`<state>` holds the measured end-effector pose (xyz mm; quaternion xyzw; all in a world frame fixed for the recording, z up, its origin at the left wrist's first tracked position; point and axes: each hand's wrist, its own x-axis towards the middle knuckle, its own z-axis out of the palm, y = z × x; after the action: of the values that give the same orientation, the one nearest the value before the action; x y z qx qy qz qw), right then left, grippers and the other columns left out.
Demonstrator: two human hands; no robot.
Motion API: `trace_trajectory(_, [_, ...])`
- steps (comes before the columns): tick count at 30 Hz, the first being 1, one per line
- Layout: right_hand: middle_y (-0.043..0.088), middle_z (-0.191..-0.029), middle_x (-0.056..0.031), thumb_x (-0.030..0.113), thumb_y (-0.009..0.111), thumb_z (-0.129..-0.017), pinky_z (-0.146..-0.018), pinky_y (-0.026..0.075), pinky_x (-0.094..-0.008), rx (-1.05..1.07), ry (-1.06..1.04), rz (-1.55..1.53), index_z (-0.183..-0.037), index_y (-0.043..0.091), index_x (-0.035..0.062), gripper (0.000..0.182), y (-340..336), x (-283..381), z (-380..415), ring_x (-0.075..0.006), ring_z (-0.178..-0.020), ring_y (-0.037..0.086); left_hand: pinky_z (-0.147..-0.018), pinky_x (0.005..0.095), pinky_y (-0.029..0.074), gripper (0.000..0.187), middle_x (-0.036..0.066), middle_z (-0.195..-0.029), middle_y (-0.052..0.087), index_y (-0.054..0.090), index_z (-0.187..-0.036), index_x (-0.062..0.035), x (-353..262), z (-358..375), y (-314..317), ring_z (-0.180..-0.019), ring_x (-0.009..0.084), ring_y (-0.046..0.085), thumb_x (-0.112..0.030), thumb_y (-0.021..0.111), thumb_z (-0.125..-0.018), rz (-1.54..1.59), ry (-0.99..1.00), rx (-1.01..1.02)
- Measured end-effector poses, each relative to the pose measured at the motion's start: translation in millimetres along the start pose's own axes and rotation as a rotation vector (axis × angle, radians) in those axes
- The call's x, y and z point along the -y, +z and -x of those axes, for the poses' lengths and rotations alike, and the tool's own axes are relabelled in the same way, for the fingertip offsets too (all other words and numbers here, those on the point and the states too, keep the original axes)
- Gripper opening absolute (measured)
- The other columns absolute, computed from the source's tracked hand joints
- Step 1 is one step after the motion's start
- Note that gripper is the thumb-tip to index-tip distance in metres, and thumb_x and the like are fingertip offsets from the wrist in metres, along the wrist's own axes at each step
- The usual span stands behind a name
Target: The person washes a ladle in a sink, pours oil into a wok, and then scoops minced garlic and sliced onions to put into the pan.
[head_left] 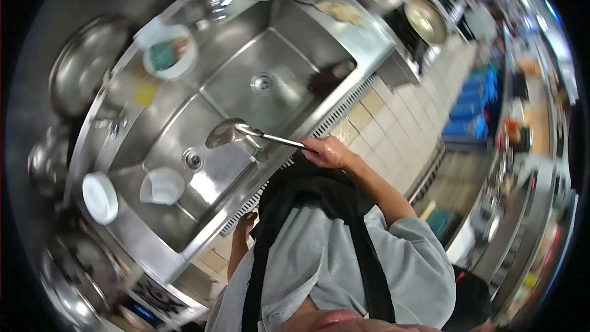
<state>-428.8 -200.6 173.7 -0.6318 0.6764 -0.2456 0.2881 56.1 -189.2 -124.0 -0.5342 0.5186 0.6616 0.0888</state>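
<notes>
My right hand is closed round the dark end of a metal ladle's handle. The ladle's shiny bowl hangs over the near side of the stainless steel sink, above the divider between two basins. Down by the sink's front edge, low at my side, is my left hand; its fingers are small and partly hidden there. A white plastic jug sits in the left basin, with a round white container on the rim beside it.
A white tub with a green cloth stands on the sink's back ledge, near the taps. Large metal bowls are at the left. A pan sits at the upper right, and blue bins stand across the tiled floor.
</notes>
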Motion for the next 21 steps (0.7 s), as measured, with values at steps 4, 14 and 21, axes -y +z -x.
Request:
trace_trajectory(4, [0.057, -0.069, -0.0171, 0.016, 0.065, -0.089, -0.057, 0.047, -0.0419, -0.352, 0.243, -0.138, -0.097, 0.06, 0.0042, 0.015, 0, -13, 62, -0.0338, -0.061, 0.059, -0.077, 0.0384, 0.052, 0.031, 0.011, -0.11, 0.069, 0.067, -0.112, -0.0069, -30, -19, -35, -0.099, 0.024, 0.064, -0.031, 0.064, -0.093, -0.26, -0.082, 0.14])
trace_trajectory(14, [0.058, -0.071, -0.0193, 0.02, 0.06, -0.09, -0.06, 0.046, -0.0415, -0.993, 0.793, -0.319, -0.094, 0.06, 0.0015, 0.019, 25, -46, 209, -0.0301, -0.062, 0.057, -0.078, 0.0379, 0.052, 0.031, 0.012, -0.107, 0.07, 0.067, -0.111, -0.0053, -195, -119, -61, -0.097, 0.0241, 0.066, -0.03, 0.062, -0.094, -0.708, -0.03, 0.312])
trace_trajectory(21, [0.06, -0.074, -0.0194, 0.023, 0.06, -0.089, -0.064, 0.047, -0.0412, -1.115, 0.907, -0.451, -0.094, 0.061, 0.0001, 0.023, 62, -101, 305, -0.0285, -0.068, 0.059, -0.079, 0.0375, 0.052, 0.031, 0.012, -0.104, 0.071, 0.068, -0.11, -0.0042, -285, -130, 13, -0.096, 0.0242, 0.067, -0.03, 0.061, -0.094, -0.867, 0.052, 0.266])
